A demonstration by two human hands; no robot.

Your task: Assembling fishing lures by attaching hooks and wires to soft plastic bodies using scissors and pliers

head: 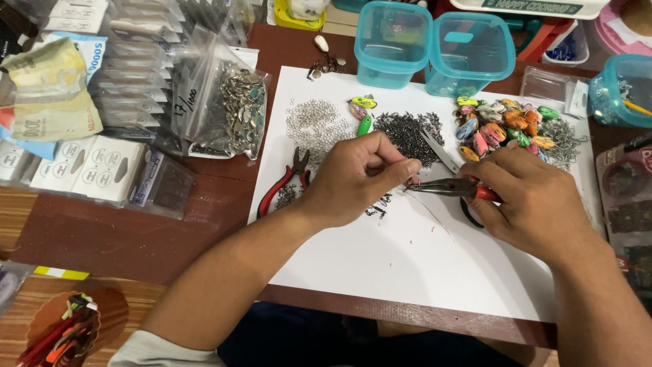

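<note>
Pinching a tiny metal bit, the left hand [356,178] is meeting pliers [448,187] squeezed by the right hand [536,204]. Many lures [506,129] are lying finished; big piles of rings [314,122] are waiting.

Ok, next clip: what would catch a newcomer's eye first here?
The two hands meeting mid-frame over the white sheet: the right hand grips red-handled pliers, whose tip meets the pinched fingers of the left hand. Next, the heap of colourful lures at the sheet's upper right, with two teal containers behind it. A second pair of red pliers lies left of the left hand.
</note>
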